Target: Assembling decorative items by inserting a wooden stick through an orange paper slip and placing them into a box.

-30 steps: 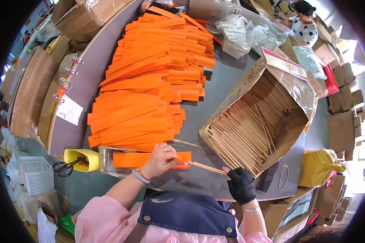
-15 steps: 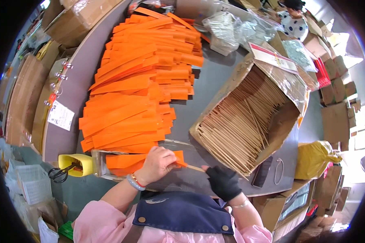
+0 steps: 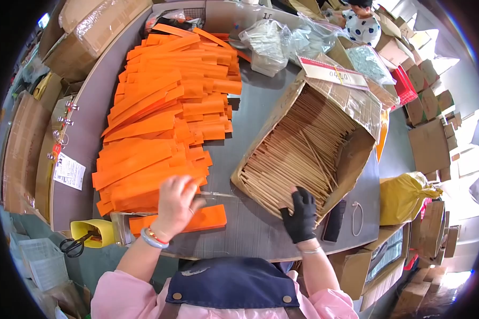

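Observation:
My bare left hand [image 3: 175,206], a bracelet at its wrist, is over the near end of a big heap of orange strips [image 3: 154,154]. Slightly blurred, its thumb and fingers are apart, and I see nothing held. Beneath it, a smaller stack of orange strips [image 3: 214,217] lies at the table's front edge. My right hand [image 3: 302,217], in a black fingerless glove, reaches to the near corner of a cardboard box [image 3: 364,162] lying with its opening towards me. Its fingers are spread at the ends of thin wooden sticks [image 3: 287,162] filling the box.
A yellow container [image 3: 102,233] with black-handled scissors [image 3: 75,245] sits at the table's left corner. Right of the box lie a dark flat object [image 3: 333,220] and a yellow bag [image 3: 407,199]. Clear plastic bags [image 3: 269,45] stand at the back. Another person [image 3: 362,26] is far right.
My left hand has moved left and up, off the orange strip and stick it was handling. My right hand has let go of that stick and moved up to the box of sticks.

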`<control>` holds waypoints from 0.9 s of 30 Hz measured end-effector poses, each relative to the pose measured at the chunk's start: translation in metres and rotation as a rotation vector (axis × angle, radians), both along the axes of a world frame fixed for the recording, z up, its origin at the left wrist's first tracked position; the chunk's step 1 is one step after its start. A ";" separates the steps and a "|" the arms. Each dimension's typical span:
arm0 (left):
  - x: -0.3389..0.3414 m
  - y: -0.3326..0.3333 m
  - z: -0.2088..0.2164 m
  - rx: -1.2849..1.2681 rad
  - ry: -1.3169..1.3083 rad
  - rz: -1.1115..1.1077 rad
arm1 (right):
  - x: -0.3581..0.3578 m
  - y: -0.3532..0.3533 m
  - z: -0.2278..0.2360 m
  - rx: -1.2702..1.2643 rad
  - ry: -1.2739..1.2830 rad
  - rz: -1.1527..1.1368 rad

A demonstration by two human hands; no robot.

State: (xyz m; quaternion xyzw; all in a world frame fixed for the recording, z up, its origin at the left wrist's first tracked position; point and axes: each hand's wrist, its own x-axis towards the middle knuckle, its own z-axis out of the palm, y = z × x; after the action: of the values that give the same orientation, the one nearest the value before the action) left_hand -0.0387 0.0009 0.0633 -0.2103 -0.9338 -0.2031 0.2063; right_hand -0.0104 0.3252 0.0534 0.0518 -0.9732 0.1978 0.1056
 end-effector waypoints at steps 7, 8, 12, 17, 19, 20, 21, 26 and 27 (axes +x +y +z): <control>0.036 0.003 -0.057 0.279 -0.300 -0.129 | -0.002 0.026 -0.023 0.191 -0.046 0.068; 0.036 0.004 -0.058 0.278 -0.299 -0.123 | -0.004 0.025 -0.025 0.201 -0.055 0.054; 0.039 0.002 -0.060 0.372 -0.347 -0.123 | -0.004 0.019 -0.026 0.295 -0.072 0.021; 0.039 0.002 -0.062 0.358 -0.321 -0.121 | -0.002 0.020 -0.009 0.187 -0.067 -0.016; 0.035 0.010 -0.050 0.388 -0.192 -0.082 | 0.006 0.016 0.010 0.166 -0.081 0.087; 0.035 0.009 -0.051 0.383 -0.196 -0.069 | 0.010 0.011 0.017 0.159 -0.085 0.099; 0.035 0.008 -0.053 0.394 -0.272 -0.098 | 0.014 0.005 0.023 0.110 -0.106 0.226; 0.031 -0.001 -0.065 0.419 -0.391 -0.197 | 0.021 -0.020 0.029 -0.037 -0.200 0.393; 0.030 -0.003 -0.067 0.438 -0.366 -0.210 | 0.020 -0.023 0.030 -0.071 -0.196 0.398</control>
State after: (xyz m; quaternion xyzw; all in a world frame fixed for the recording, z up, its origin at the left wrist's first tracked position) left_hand -0.0084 -0.0018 -0.0040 -0.2162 -0.8625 -0.4545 0.0527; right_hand 0.0101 0.3022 0.0837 0.2194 -0.9419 0.2527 -0.0290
